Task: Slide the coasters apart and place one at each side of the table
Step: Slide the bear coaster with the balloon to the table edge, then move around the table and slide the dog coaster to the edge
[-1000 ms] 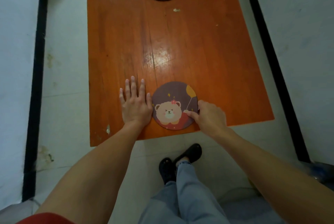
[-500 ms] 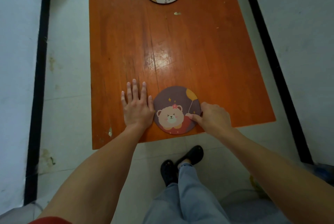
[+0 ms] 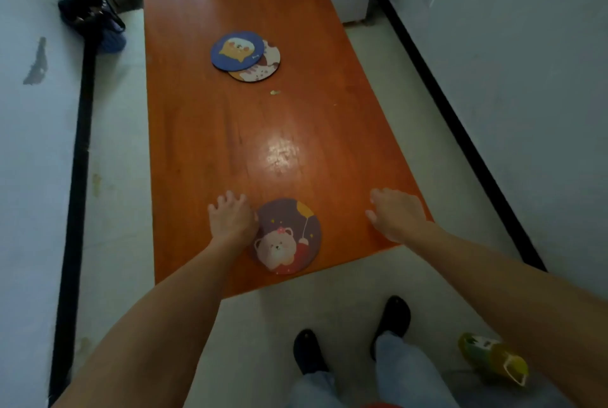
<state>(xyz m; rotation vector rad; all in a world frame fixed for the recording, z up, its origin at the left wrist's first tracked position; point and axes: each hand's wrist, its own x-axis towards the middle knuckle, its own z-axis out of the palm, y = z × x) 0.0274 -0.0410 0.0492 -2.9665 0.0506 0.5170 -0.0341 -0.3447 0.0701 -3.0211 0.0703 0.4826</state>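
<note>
A round purple coaster with a bear picture [image 3: 288,236] lies near the front edge of the orange wooden table [image 3: 230,131]. My left hand [image 3: 232,218] rests flat on the table right beside the coaster's left rim, fingers slightly curled. My right hand [image 3: 396,215] hovers over the table's near right corner, fingers spread, holding nothing and well clear of the coaster. Farther up the table a blue coaster [image 3: 237,50] lies partly on top of a white and brown coaster [image 3: 263,67].
A yellow-green bottle [image 3: 493,360] lies on the floor at the lower right. A dark bag [image 3: 93,21] sits on the floor by the table's far left. White walls with black baseboards run along both sides. My legs and black shoes [image 3: 393,317] stand below the table's front edge.
My right hand has let go of the bear coaster's right edge and moved off to the right. The camera has tilted up, showing more of the table. My left hand stays beside the coaster.
</note>
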